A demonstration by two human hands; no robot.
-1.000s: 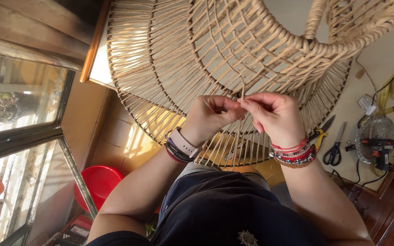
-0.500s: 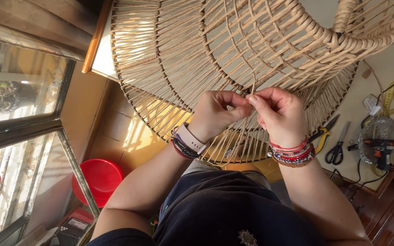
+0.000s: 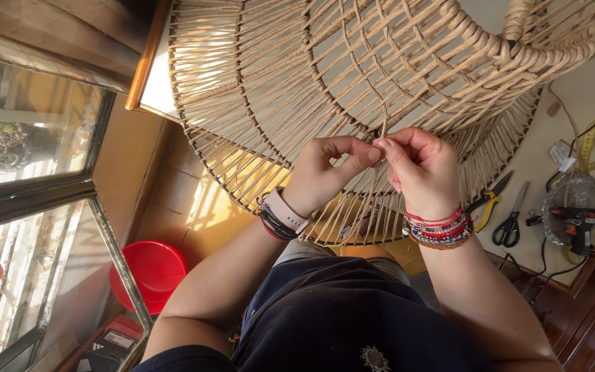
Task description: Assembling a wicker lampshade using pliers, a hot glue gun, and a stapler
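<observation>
Rattan frame (image 3: pixel 352 89) tilted close (for reach); left hand (image 3: pixel 325 169) and right hand (image 3: pixel 421 169) both pinch one strand (image 3: pixel 384 127).

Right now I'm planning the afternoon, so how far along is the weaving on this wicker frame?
Done: most of the round wicker frame carries taut cord spokes and wrapped rings. In hand: the left hand and right hand pinch one cord strand together near the lower rings. Left: I cannot tell how many strands remain. Pliers, scissors and a glue gun lie on the table.
</observation>
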